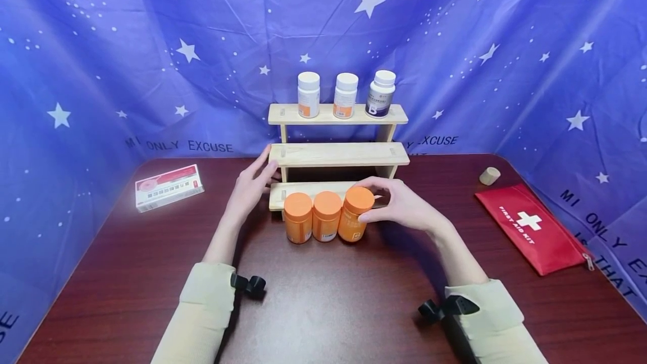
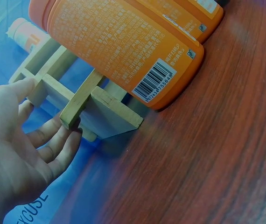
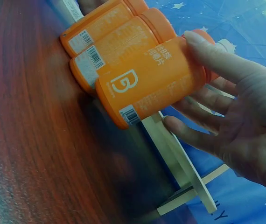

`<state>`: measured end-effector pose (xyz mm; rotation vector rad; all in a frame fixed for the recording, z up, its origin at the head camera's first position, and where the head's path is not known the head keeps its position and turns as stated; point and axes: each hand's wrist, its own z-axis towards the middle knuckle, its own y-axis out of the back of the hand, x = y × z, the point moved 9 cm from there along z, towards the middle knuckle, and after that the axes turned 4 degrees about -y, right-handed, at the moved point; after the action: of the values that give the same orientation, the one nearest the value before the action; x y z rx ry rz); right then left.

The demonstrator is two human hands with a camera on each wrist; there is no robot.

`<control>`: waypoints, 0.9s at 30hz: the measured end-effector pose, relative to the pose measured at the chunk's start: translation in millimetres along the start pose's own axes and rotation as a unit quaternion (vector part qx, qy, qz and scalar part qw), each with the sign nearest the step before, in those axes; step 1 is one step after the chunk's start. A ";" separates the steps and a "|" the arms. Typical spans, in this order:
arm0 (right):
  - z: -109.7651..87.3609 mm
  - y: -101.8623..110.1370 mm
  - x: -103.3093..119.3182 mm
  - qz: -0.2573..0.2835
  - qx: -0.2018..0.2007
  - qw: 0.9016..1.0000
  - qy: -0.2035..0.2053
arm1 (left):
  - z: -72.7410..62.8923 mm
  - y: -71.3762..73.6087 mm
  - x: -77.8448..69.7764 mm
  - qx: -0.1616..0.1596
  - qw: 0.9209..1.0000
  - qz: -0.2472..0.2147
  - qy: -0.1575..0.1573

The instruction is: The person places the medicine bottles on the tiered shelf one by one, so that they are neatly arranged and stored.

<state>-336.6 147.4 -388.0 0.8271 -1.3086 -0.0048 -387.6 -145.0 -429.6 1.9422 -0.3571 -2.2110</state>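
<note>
Three orange bottles stand side by side in front of the lowest tier of a wooden step rack (image 1: 340, 153): a left bottle (image 1: 298, 218), a middle bottle (image 1: 326, 216) and a right bottle (image 1: 354, 215). My right hand (image 1: 404, 205) grips the right bottle near its lid, thumb in front and fingers behind; its white logo shows in the right wrist view. At the rack's left end, my left hand (image 1: 251, 184) holds the middle tier's edge between thumb and index finger. Its other fingers (image 2: 58, 151) touch the end of the lower tier.
On the top tier stand two white bottles with orange labels (image 1: 309, 94) (image 1: 346, 96) and a white-and-purple bottle (image 1: 381, 94). A red-and-white box (image 1: 169, 187) lies at left. At right are a red first aid pouch (image 1: 536, 229) and a small wooden cylinder (image 1: 489, 176). A starry blue curtain (image 1: 227, 44) hangs behind.
</note>
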 end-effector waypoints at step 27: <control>-13.5 29.8 31.5 0.033 -0.101 0.994 0.034 | 2.6 -1.1 2.1 -0.002 1.000 0.000 -0.010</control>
<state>-328.8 162.0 -345.8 0.6071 -1.2475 -0.0556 -390.4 -144.4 -431.7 1.9197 -0.3539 -2.2312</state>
